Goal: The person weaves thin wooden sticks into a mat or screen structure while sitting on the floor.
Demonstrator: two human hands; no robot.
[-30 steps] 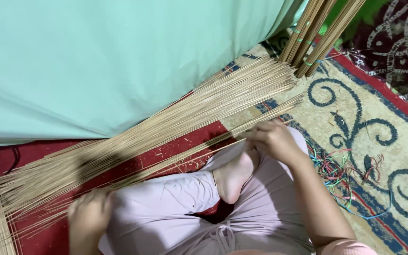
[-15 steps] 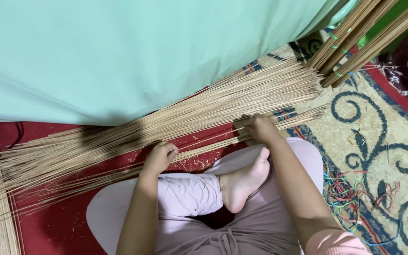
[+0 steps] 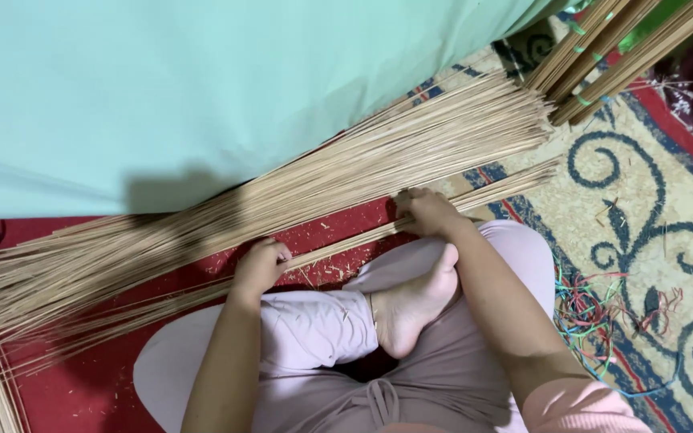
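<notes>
The thin sticks [image 3: 475,196] lie on the red carpet [image 3: 82,393], running from 8 to 2 o'clock, beside the big stick pile [image 3: 282,188] along the green cloth [image 3: 202,88]. The left hand [image 3: 260,265] and right hand [image 3: 427,212], both closed, hold them, wrists bent down.

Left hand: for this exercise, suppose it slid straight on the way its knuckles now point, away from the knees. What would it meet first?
The left hand already rests on a thin row of sticks. Straight ahead, it would probably meet the big pile of thin sticks next, then the pale green cloth. Depth is hard to judge from above.
</notes>
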